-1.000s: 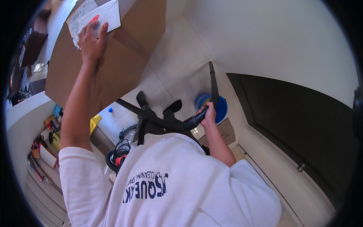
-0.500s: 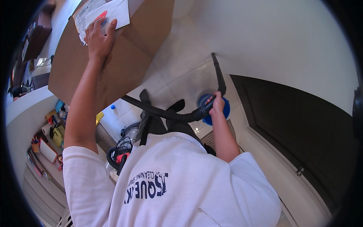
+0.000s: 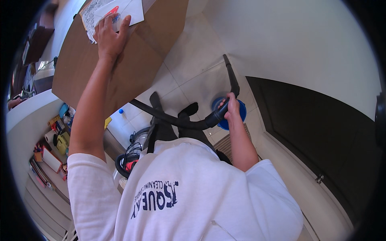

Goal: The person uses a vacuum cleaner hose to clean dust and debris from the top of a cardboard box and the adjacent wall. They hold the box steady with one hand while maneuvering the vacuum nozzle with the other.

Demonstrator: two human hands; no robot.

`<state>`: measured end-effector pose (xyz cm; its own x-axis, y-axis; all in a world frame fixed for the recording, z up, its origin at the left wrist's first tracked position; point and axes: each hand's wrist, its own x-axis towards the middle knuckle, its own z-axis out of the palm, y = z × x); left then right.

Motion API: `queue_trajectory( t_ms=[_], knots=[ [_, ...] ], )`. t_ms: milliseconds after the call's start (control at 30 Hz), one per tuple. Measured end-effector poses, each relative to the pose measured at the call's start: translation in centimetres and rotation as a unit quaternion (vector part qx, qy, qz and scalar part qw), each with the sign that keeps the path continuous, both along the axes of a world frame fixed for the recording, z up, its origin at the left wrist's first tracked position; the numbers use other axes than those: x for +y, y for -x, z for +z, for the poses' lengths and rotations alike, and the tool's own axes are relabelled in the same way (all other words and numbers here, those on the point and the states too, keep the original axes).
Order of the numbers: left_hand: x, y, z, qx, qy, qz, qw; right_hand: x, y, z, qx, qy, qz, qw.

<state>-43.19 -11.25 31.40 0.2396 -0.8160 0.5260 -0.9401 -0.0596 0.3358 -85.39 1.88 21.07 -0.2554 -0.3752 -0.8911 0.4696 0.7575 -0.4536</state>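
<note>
My right hand (image 3: 232, 107) is wrapped round the bent grip of a black vacuum hose (image 3: 171, 119). From that grip a narrow dark wand (image 3: 230, 72) angles up and away, its tip by the white wall. Up at the left, my left hand (image 3: 110, 39) rests with its fingers apart on a white envelope (image 3: 130, 16) and printed papers (image 3: 87, 18). These lie on a brown tabletop (image 3: 120, 76). The vacuum cleaner (image 3: 134, 152), with its coiled black cord, is partly hidden beside my left leg.
Behind my right hand stands a blue bucket (image 3: 242, 114) on the tiled floor (image 3: 193, 52). A dark door (image 3: 309, 124) fills the right side. To the left are shelves (image 3: 44, 201) with bottles and books. A yellow object (image 3: 107, 121) and a small blue cap (image 3: 121, 111) are below the tabletop.
My left hand and the papers appear slightly farther right and lower in the view. The wand tip has shifted a little left, still in my right hand's grip.
</note>
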Motion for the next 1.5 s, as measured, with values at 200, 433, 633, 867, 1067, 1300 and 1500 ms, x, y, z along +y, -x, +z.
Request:
queue_trajectory(
  t_ms=[200, 433, 633, 867, 1067, 1300, 1500],
  knots=[
    [0.1, 0.3, 0.2, 0.018, 0.006, -0.013, 1.0, 2.7, -2.9, 4.3, -0.075, -0.024, 0.014, 0.997],
    [0.2, 0.5, 0.4, 0.027, 0.01, -0.013, 0.999, 4.2, -4.9, 7.4, -0.139, -0.074, 0.006, 0.988],
    [1.0, 1.1, 2.4, 0.064, -0.006, -0.026, 0.998, 4.7, -7.1, 7.6, -0.125, -0.058, 0.012, 0.99],
    [0.7, 0.9, 1.3, 0.059, 0.009, -0.023, 0.998, 5.9, -8.6, 5.7, -0.074, -0.03, -0.004, 0.997],
    [0.6, 0.5, 0.7, 0.051, 0.004, -0.022, 0.998, 5.7, -10.4, 4.8, -0.08, -0.048, 0.0, 0.996],
    [0.8, 0.2, 0.7, 0.072, -0.019, -0.025, 0.997, 6.4, -10.6, 5.8, -0.105, -0.03, -0.028, 0.994],
    [0.7, 0.2, 0.8, 0.068, -0.001, -0.029, 0.997, 4.1, -10.7, 3.1, -0.121, -0.007, 0.064, 0.991]
  ],
)
